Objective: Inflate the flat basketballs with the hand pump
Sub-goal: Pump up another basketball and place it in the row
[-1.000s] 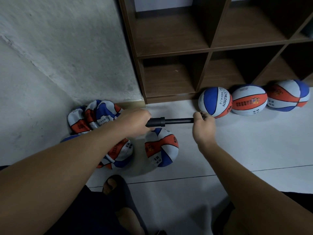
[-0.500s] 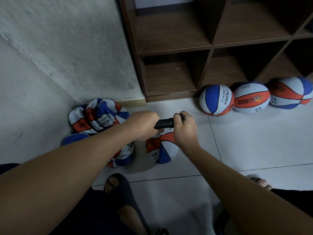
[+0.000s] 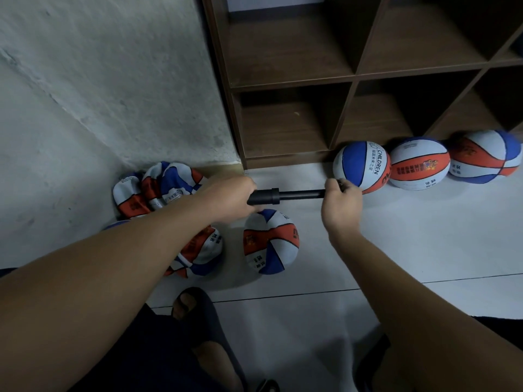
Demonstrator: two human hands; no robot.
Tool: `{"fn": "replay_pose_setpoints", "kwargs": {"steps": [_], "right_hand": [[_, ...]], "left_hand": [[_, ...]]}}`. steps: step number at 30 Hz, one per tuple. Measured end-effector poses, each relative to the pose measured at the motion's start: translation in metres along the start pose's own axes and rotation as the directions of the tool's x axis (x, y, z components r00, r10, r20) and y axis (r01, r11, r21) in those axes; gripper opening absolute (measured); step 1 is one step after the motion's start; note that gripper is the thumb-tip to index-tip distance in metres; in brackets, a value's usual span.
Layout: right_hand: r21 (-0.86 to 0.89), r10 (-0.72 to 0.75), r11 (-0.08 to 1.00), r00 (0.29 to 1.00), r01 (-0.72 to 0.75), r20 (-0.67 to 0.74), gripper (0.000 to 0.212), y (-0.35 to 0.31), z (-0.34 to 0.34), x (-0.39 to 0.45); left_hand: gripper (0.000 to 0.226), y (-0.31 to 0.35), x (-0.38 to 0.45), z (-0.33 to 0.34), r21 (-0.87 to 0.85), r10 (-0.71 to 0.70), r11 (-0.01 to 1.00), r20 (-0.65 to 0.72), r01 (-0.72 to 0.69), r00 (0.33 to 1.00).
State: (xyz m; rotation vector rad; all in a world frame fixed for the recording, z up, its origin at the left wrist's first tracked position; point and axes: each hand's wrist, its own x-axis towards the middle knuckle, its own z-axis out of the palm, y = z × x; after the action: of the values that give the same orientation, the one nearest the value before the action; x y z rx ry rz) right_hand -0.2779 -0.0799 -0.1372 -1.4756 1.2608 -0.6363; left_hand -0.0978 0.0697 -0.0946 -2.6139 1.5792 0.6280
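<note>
At frame centre the pump (image 3: 285, 195) handle is pulled out again by the right hand (image 3: 341, 203); the barrel is clenched by the left hand (image 3: 230, 198), so pumping goes on.

Both bare forearms reach from the near edge toward the far wall, converging slightly. The left hand (image 3: 229, 198) is curled around the barrel end of the black cylindrical hand pump (image 3: 285, 195), knuckles up. The right hand (image 3: 339, 203), well apart to the right, grips its handle end, fingers (image 3: 343, 185) wrapped over, wrist bent upward.

text: "CHILDREN" | on: inflated basketball (image 3: 360, 167) by shelf (image 3: 285, 157)
</note>
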Motion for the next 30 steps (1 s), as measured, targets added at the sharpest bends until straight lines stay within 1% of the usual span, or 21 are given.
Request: {"fn": "replay_pose_setpoints", "kwargs": {"steps": [3,6,9,13,19,21,24,27,29,30], "right_hand": [[-0.030,0.014,0.999,0.999,-0.013,0.045,0.026,0.006,0.014,-0.019],[-0.011,0.009,1.000,0.994,-0.008,0.105,0.027,0.008,0.026,-0.033],[0.021,-0.005,1.000,0.986,0.002,0.164,0.030,0.008,0.036,-0.037],[0.031,-0.007,1.000,0.980,0.001,0.197,0.031,0.008,0.039,-0.039],[0.000,-0.044,0.999,0.964,0.045,0.262,0.031,0.004,0.030,-0.031],[0.004,-0.029,1.000,0.972,0.029,0.232,0.029,0.003,0.017,-0.020],[-0.001,0.039,0.999,0.991,-0.039,0.125,0.027,0.008,-0.005,0.002],[0.060,0.148,0.986,0.984,-0.154,0.102,0.023,0.021,-0.015,0.017],[0.073,0.169,0.982,0.981,-0.176,0.093,0.022,0.025,-0.013,0.020],[0.065,0.165,0.983,0.983,-0.170,0.084,0.022,0.017,-0.011,0.013]], "left_hand": [[0.035,0.011,-0.001,0.002,0.060,0.006,0.998,0.026,-0.008,1.000],[0.031,0.019,-0.001,0.004,0.105,0.009,0.994,0.025,-0.012,1.000],[0.027,0.024,0.000,0.004,0.102,0.010,0.995,0.015,-0.011,1.000],[0.023,0.026,-0.002,0.004,0.093,0.005,0.996,0.041,-0.008,0.999],[0.032,0.021,-0.001,0.003,0.046,0.017,0.999,0.031,-0.019,0.999],[0.034,0.015,-0.001,0.000,0.058,0.020,0.998,0.015,-0.021,1.000],[0.034,0.000,0.000,-0.002,0.072,-0.014,0.997,-0.002,0.014,1.000],[0.033,-0.009,0.002,0.001,0.102,-0.023,0.994,-0.027,0.025,0.999],[0.032,-0.008,0.003,0.001,0.113,-0.022,0.993,-0.023,0.024,1.000],[0.032,-0.006,0.003,0.001,0.123,-0.018,0.992,-0.020,0.020,1.000]]}}
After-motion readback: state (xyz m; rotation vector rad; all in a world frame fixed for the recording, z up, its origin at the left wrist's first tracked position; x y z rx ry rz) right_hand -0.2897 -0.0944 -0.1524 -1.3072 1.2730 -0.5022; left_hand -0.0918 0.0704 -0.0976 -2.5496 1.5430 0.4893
